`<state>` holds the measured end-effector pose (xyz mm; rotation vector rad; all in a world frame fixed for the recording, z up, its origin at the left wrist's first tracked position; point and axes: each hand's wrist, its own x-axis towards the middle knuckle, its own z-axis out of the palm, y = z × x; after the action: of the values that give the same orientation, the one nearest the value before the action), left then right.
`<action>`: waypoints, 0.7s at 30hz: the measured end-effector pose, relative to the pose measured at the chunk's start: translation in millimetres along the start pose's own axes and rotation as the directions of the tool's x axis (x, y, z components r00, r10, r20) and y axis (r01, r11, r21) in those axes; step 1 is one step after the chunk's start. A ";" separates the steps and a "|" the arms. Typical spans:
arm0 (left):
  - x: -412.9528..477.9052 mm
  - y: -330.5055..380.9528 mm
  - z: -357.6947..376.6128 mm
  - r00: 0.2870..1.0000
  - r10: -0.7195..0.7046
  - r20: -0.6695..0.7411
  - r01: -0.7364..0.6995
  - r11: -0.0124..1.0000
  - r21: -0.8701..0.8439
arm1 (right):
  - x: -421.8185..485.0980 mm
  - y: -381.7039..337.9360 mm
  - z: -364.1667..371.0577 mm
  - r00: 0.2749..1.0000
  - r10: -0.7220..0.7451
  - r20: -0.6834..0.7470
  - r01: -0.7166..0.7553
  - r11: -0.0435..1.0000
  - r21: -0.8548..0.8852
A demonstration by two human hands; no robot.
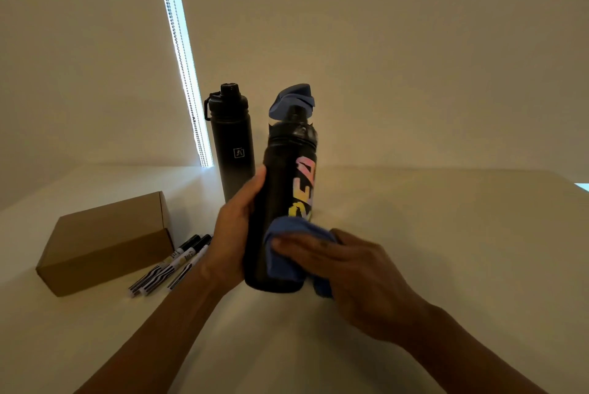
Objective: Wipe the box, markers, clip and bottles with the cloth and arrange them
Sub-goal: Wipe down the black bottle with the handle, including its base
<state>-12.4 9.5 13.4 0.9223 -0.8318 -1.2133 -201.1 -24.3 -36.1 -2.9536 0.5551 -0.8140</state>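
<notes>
Over the middle of the table point(446, 234), left hand point(234, 234) grips the bottle point(287, 177); right hand point(350, 266) presses the cloth point(283, 263) flat-fingered against it. Turning the bottle would likely reach every side.

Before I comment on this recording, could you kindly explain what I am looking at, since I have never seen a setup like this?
There is no machine here: a person works with two bare hands. The single picture comes from a camera worn on their head, looking forward and down, which is why both forearms reach in from the bottom edge.

The left hand grips a black bottle with colourful letters, which is tilted. The right hand lays straight fingers on a blue cloth, pressing it against the lower part of that bottle.

On the pale table, a plain black bottle stands upright behind. To the left lies a closed brown cardboard box, with markers side by side next to it. I cannot spot a clip in this view.
</notes>
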 end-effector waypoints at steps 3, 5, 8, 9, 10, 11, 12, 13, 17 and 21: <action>2.2 4.8 -4.0 0.998 0.054 -0.028 -0.054 0.999 -0.004 | 1.0 2.1 8.3 0.996 -0.082 0.046 0.085 0.994 -0.067; 3.2 4.3 -5.5 0.998 0.058 -0.033 -0.058 0.998 -0.012 | 0.2 6.6 5.2 0.996 -0.085 0.016 0.086 0.987 -0.137; 4.1 0.8 -6.8 0.999 0.036 -0.009 -0.036 0.999 -0.017 | -0.6 12.1 -2.1 0.994 -0.060 -0.093 0.049 0.993 -0.112; 4.0 -1.4 -6.4 1.000 0.012 0.009 -0.012 1.000 -0.020 | -0.7 14.3 -3.9 0.989 -0.032 -0.144 0.020 0.996 -0.087; 3.3 -4.4 -5.2 1.000 -0.005 0.027 0.005 1.000 -0.007 | -0.4 17.0 -5.6 0.982 0.001 -0.191 -0.013 0.998 -0.062; 2.1 -7.6 -4.0 0.999 -0.014 0.038 0.013 1.000 0.022 | -1.3 21.1 -6.4 0.974 0.032 -0.226 -0.046 0.997 -0.054; 0.8 -10.6 -2.4 0.999 -0.018 0.041 0.015 0.998 0.060 | -1.4 24.5 -8.6 0.966 0.064 -0.252 -0.081 0.995 -0.059; -1.0 -13.3 -0.6 0.998 -0.019 0.053 0.014 0.995 0.095 | -2.3 28.4 -10.8 0.960 0.088 -0.267 -0.108 0.992 -0.062; -1.5 -18.2 3.4 0.992 -0.014 0.122 -0.009 0.983 0.184 | 0.1 34.6 -18.8 0.925 0.119 -0.360 -0.134 0.991 -0.016; -1.1 -16.1 1.6 0.992 -0.021 0.122 0.000 0.985 0.170 | 3.0 31.3 -20.3 0.915 0.135 -0.381 -0.114 0.991 0.076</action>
<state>-20.3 8.7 -0.8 0.9969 -1.0432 -1.2319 -219.3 -53.3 -20.8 -2.6824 0.7156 -1.3834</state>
